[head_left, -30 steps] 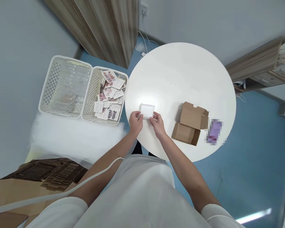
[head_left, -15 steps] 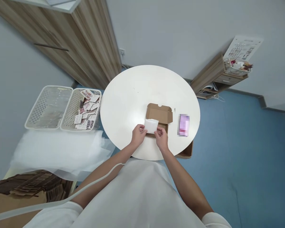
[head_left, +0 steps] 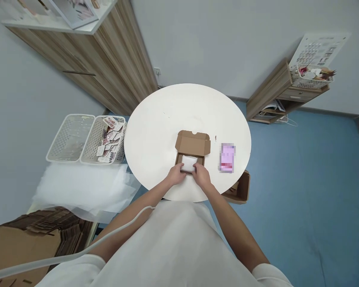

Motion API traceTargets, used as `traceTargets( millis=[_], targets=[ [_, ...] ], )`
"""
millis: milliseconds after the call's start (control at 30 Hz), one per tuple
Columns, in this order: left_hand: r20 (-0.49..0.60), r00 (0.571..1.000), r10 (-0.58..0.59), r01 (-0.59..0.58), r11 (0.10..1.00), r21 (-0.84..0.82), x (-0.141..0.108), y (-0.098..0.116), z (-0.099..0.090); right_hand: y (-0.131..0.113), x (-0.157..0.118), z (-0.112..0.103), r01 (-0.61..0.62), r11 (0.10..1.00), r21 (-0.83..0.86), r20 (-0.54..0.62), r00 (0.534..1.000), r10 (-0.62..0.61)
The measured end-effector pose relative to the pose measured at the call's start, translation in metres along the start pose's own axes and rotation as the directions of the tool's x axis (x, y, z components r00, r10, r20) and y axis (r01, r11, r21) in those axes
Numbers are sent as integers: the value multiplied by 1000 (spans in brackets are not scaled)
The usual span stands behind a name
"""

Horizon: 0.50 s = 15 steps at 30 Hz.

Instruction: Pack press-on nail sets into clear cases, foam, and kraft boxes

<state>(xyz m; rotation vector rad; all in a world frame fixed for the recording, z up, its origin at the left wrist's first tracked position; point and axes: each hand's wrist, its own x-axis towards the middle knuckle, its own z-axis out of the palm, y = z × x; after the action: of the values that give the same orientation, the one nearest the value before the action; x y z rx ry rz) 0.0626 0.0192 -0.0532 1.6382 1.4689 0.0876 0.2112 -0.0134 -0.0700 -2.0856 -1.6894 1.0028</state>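
Observation:
A small white wrapped packet (head_left: 189, 163) lies inside an open brown cardboard box (head_left: 194, 144), whose lid is folded back on the far side. My left hand (head_left: 176, 174) is closed at the packet's left edge, low at the box's near corner. At the right edge, my right hand (head_left: 201, 175) grips the packet too, its fingers at the box's near right side. The fingers partly cover the box's front wall. What the white wrapping contains is hidden.
The box stands on a round white table (head_left: 155, 119). Right of it lies a pixelated pink-purple item (head_left: 227, 158). At left are white baskets (head_left: 87, 150), one with carded pieces, above white foam sheets (head_left: 77, 185) and flat cardboard (head_left: 24, 247). An open carton (head_left: 244, 187) sits below the table's right edge.
The packet has gone down from above the box into it, both hands moving with it. The box sits slightly further left in view, and the camera view has shifted.

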Motion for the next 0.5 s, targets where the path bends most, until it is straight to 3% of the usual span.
traceTargets(
  millis=[167, 300, 367, 400, 433, 500],
  targets=[
    [26, 1000, 7, -6, 1000, -13, -2, 1, -2, 3, -5, 5, 93, 995, 36, -32, 995, -92],
    [-140, 990, 31, -61, 975, -212, 3, -4, -18, 13, -3, -12, 188, 953, 239, -212, 968, -138],
    [-237, 970, -48, -38, 937, -348, 12, -5, -31, 22, 6, -26, 129, 928, 350, -321, 947, -10],
    [-232, 967, -104, -3, 908, -418, 18, -6, -39, 27, 13, -33, 62, 903, 426, -332, 939, 92],
    [-199, 966, -163, 48, 874, -484, 25, -5, -45, 32, 20, -39, -27, 854, 520, -304, 928, 214],
    [-65, 970, -235, 146, 776, -613, 37, -3, -56, 40, 36, -48, -185, 679, 711, -112, 922, 369]
  ],
)
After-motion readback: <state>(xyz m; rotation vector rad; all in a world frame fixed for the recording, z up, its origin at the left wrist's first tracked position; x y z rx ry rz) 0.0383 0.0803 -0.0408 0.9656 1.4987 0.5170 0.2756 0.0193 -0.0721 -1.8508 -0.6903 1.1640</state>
